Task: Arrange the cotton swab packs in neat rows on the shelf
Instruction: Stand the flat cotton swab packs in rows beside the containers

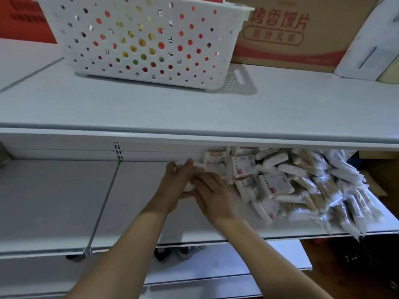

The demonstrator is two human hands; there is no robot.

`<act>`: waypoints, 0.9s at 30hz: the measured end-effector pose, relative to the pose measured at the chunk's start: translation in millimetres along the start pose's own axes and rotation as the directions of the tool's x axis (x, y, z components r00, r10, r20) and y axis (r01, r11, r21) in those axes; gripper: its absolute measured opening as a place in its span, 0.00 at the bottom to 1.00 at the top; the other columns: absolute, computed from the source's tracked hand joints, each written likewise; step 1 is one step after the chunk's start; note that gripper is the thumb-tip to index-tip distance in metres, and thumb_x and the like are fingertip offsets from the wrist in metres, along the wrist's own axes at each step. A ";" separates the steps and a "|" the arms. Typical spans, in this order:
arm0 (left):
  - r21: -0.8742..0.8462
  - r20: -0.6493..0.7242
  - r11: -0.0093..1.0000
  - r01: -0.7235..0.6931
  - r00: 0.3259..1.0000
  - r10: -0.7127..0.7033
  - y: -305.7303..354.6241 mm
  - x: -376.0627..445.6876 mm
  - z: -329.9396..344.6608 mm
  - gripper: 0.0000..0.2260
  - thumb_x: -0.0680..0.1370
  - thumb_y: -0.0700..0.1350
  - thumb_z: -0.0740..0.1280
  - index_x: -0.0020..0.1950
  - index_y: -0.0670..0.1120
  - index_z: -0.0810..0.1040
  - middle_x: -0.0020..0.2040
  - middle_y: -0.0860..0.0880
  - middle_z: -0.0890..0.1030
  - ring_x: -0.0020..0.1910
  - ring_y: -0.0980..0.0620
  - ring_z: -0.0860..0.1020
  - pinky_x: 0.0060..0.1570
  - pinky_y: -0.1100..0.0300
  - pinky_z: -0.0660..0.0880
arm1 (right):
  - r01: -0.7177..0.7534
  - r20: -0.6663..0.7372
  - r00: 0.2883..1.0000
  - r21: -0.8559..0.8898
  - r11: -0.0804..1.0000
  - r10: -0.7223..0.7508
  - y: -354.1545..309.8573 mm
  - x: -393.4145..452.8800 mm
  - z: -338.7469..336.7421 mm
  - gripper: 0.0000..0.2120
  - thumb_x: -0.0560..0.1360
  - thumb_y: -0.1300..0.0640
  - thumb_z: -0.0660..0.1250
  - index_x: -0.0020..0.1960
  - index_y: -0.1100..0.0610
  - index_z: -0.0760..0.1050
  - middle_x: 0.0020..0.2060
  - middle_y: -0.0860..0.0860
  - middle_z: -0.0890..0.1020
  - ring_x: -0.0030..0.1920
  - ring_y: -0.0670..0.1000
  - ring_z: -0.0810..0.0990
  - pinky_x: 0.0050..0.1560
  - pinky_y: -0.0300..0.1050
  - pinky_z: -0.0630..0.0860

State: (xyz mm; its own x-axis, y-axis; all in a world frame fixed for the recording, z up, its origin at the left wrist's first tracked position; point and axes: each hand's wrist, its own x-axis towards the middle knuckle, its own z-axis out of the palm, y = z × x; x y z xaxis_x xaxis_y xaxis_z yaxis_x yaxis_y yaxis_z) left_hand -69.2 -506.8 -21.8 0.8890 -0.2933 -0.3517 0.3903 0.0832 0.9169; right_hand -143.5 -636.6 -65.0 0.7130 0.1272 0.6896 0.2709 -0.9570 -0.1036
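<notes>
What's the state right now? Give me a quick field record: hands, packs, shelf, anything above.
left hand: grips a cotton swab pack
right hand: fingers extended over the same pack, blurred
loose pile: packs heaped in disorder, right part of the middle shelf
rows formed: none visible
upper shelf: white perforated basket, cardboard box at its right
</notes>
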 end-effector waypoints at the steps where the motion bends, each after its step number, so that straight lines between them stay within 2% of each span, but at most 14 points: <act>1: 0.026 -0.009 0.999 -0.037 0.999 0.038 -0.6 0.4 2.4 0.17 0.80 0.48 0.70 0.64 0.50 0.68 0.58 0.45 0.78 0.51 0.50 0.81 0.37 0.54 0.82 | 0.015 0.007 1.000 0.010 1.000 -0.015 0.6 -4.8 1.4 0.14 0.75 0.62 0.69 0.60 0.60 0.81 0.58 0.55 0.82 0.59 0.57 0.78 0.57 0.50 0.77; 3: 0.058 -0.053 0.995 -0.083 0.995 0.087 -3.4 5.7 -1.1 0.15 0.79 0.43 0.70 0.62 0.50 0.69 0.57 0.44 0.78 0.49 0.49 0.81 0.35 0.54 0.82 | -0.020 0.050 0.999 -0.044 0.999 0.022 10.2 -13.3 -1.0 0.15 0.75 0.60 0.69 0.61 0.60 0.81 0.60 0.55 0.82 0.62 0.58 0.78 0.61 0.50 0.76; 5: 0.044 -0.080 0.996 -0.079 0.993 0.082 -7.1 10.5 -9.4 0.11 0.80 0.42 0.69 0.60 0.48 0.71 0.56 0.43 0.79 0.49 0.47 0.81 0.35 0.53 0.82 | -0.149 0.104 0.981 -0.153 0.977 0.166 23.1 -20.3 -4.6 0.16 0.72 0.61 0.71 0.60 0.60 0.81 0.58 0.56 0.83 0.61 0.61 0.80 0.59 0.54 0.79; 7: 0.035 -0.081 0.997 -0.071 0.994 0.073 -10.0 11.9 -16.8 0.11 0.80 0.42 0.69 0.61 0.47 0.71 0.56 0.44 0.79 0.49 0.47 0.82 0.32 0.55 0.81 | -0.257 0.205 0.928 -0.249 0.934 0.311 29.3 -24.4 -4.7 0.20 0.66 0.61 0.76 0.57 0.59 0.82 0.55 0.58 0.84 0.58 0.63 0.81 0.54 0.56 0.81; 9: 0.030 -0.078 0.996 -0.081 0.994 0.083 -11.5 9.4 -22.3 0.13 0.80 0.42 0.68 0.63 0.47 0.71 0.54 0.46 0.80 0.47 0.48 0.82 0.30 0.55 0.81 | -0.286 0.314 0.869 -0.310 0.907 0.382 28.4 -27.6 0.1 0.22 0.62 0.57 0.79 0.56 0.57 0.82 0.53 0.56 0.84 0.56 0.63 0.81 0.53 0.55 0.82; 11: 0.026 -0.073 0.996 -0.080 0.994 0.082 -13.2 7.1 -28.6 0.12 0.81 0.42 0.68 0.63 0.47 0.71 0.52 0.48 0.80 0.45 0.49 0.82 0.31 0.55 0.81 | -0.303 0.363 0.829 -0.348 0.887 0.425 23.2 -30.5 8.2 0.22 0.62 0.54 0.78 0.55 0.56 0.82 0.52 0.55 0.83 0.56 0.62 0.81 0.53 0.53 0.80; 15: 0.027 -0.046 0.998 -0.056 0.997 0.057 -14.9 7.0 -40.0 0.16 0.80 0.43 0.69 0.66 0.48 0.70 0.57 0.46 0.79 0.50 0.47 0.82 0.33 0.53 0.82 | -0.314 0.344 0.837 -0.335 0.888 0.426 12.6 -29.7 15.9 0.17 0.65 0.53 0.76 0.53 0.55 0.81 0.50 0.55 0.82 0.51 0.61 0.79 0.50 0.52 0.79; 18: 0.045 -0.043 0.998 -0.053 0.998 0.055 -16.3 6.5 -42.9 0.18 0.80 0.44 0.70 0.68 0.50 0.69 0.60 0.45 0.77 0.54 0.46 0.81 0.33 0.53 0.82 | -0.333 0.348 0.841 -0.268 0.904 0.413 13.9 -30.4 16.3 0.13 0.70 0.58 0.73 0.55 0.57 0.81 0.54 0.57 0.81 0.52 0.63 0.78 0.47 0.53 0.79; 21: 0.065 -0.034 0.997 -0.045 0.998 0.048 -17.0 4.3 -43.9 0.20 0.80 0.44 0.69 0.69 0.53 0.67 0.61 0.46 0.76 0.55 0.46 0.79 0.34 0.53 0.83 | -0.371 0.280 0.866 -0.192 0.908 0.413 16.5 -29.3 12.2 0.08 0.73 0.62 0.72 0.51 0.58 0.84 0.51 0.56 0.84 0.46 0.62 0.83 0.42 0.50 0.80; 24: 0.080 -0.034 0.995 -0.057 0.998 0.060 -18.0 3.4 -42.9 0.23 0.80 0.45 0.70 0.72 0.53 0.66 0.63 0.45 0.75 0.56 0.45 0.79 0.33 0.54 0.82 | -0.434 0.071 0.896 -0.070 0.898 0.438 8.5 -23.7 1.6 0.07 0.76 0.58 0.68 0.49 0.58 0.84 0.46 0.54 0.84 0.42 0.58 0.83 0.39 0.44 0.78; 27: 0.055 -0.003 0.997 -0.061 0.998 0.062 -18.3 -0.8 -33.1 0.20 0.80 0.47 0.70 0.69 0.55 0.66 0.60 0.47 0.77 0.54 0.47 0.80 0.34 0.53 0.83 | -0.331 -0.086 0.938 0.075 0.941 0.337 -11.5 -18.0 -6.1 0.05 0.77 0.60 0.70 0.50 0.60 0.83 0.50 0.54 0.83 0.50 0.54 0.81 0.51 0.43 0.77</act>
State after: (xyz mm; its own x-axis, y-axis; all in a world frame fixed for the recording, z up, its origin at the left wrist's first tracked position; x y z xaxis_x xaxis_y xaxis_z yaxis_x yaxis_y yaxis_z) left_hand -69.0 -476.6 -44.6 0.9122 -0.2843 -0.2951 0.3211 0.0485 0.9458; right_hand -163.4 -629.5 -71.8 0.7044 -0.2251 0.6731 0.0673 -0.9229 -0.3791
